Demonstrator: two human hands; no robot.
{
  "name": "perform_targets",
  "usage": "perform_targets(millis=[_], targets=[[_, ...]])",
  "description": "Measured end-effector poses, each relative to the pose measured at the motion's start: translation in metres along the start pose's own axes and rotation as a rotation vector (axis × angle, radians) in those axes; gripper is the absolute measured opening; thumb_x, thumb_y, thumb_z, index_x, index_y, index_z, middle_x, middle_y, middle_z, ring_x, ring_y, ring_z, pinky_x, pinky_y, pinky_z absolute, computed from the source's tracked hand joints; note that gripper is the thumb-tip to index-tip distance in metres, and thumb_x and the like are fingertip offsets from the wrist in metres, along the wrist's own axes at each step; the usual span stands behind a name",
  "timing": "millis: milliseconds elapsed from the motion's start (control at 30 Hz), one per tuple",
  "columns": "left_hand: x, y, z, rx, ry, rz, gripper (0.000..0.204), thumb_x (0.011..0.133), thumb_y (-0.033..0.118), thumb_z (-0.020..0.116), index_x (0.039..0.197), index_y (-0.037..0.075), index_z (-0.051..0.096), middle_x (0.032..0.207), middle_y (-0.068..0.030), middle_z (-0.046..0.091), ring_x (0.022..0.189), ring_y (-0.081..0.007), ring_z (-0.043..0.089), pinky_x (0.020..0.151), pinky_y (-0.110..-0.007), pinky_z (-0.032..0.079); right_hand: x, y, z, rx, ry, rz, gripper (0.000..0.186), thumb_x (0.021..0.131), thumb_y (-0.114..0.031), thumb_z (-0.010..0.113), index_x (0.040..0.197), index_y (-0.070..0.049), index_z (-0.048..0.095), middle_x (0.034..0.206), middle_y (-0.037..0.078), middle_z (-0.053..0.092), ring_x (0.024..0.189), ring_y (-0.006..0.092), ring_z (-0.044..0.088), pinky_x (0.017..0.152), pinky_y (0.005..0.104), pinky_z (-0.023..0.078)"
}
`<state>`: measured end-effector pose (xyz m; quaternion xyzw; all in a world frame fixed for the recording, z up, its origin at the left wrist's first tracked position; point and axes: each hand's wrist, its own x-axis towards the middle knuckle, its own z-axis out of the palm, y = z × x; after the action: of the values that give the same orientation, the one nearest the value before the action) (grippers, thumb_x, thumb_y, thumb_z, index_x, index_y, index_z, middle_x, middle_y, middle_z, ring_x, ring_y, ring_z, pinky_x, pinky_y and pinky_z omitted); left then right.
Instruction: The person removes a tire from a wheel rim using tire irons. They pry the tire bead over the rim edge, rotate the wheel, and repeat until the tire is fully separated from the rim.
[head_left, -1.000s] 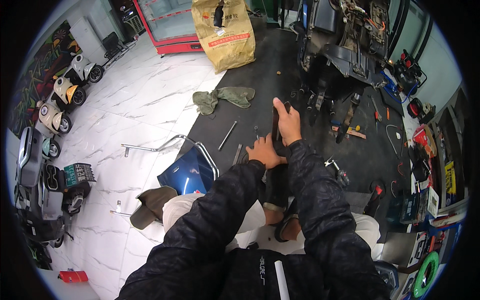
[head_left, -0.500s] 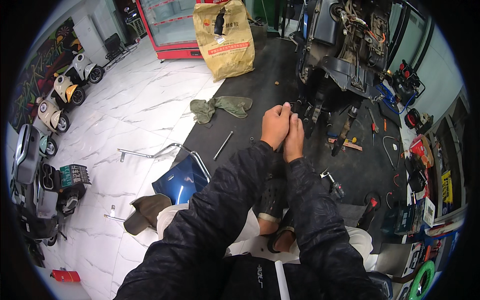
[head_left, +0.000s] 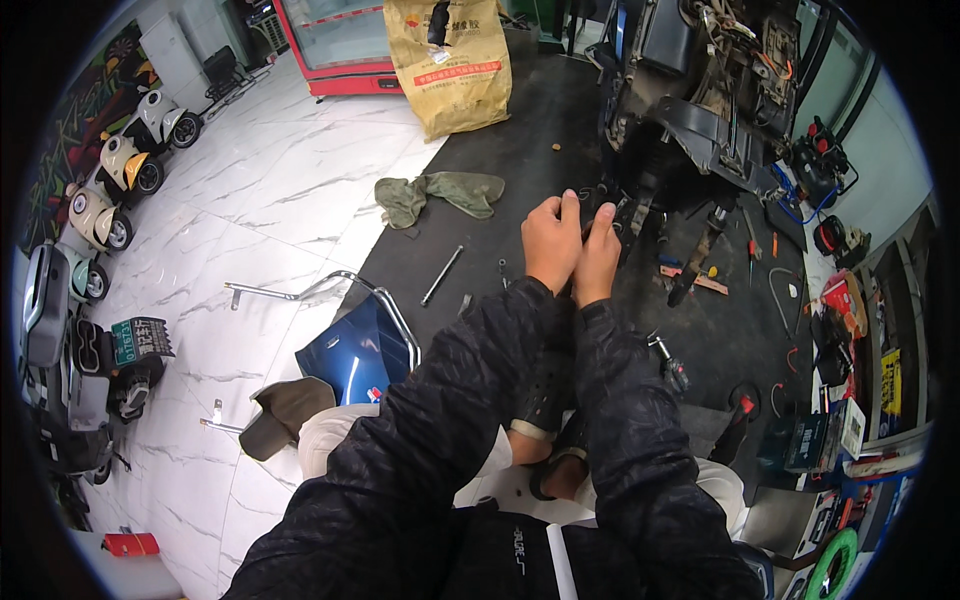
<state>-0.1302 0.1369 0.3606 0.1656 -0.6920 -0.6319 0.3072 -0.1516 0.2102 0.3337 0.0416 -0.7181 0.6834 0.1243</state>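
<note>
Dark part [head_left: 587, 228] between hands, mostly hidden. Left hand [head_left: 552, 243], right hand [head_left: 598, 258] seem curled round it. Loose grip could let part slip, bump feet [head_left: 566, 476] below. Hard squeeze might pinch fingers. Second ago, left hand sat lower, fingers spread; now hands side by side, thumbs up. Silver bar [head_left: 442, 276] still left on mat [head_left: 480, 190].

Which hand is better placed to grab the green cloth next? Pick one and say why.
The left hand, most likely. The green cloth lies off to its left, with the right hand on the far side, so the right would probably have to reach across the left.
</note>
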Motion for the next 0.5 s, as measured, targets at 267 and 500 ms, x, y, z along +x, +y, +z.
perform_targets(millis=[267,500], targets=[[0.009,-0.018,0.0,-0.204,-0.123,-0.023,0.048,0.107,0.029,0.065,0.069,0.001,0.056,0.063,0.0033,0.05,0.059,-0.0064,0.041,0.054,-0.031,0.033,0.033,0.008,-0.002,0.149,-0.044,0.202,0.079,0.112,-0.068,0.036,0.069,-0.004,0.053,0.058,0.006,0.05,0.054,0.0204,0.051,0.055,0.0391,0.041],[-0.042,-0.021,-0.017,-0.233,-0.043,0.116,0.051,0.11,0.031,0.065,0.07,0.003,0.053,0.062,0.0053,0.046,0.059,-0.005,0.038,0.053,-0.03,0.03,0.031,0.004,-0.005,0.294,-0.064,0.305,0.073,0.111,-0.069,0.037,0.069,-0.011,0.049,0.056,-0.001,0.043,0.046,0.0127,0.042,0.045,0.0301,0.036]])
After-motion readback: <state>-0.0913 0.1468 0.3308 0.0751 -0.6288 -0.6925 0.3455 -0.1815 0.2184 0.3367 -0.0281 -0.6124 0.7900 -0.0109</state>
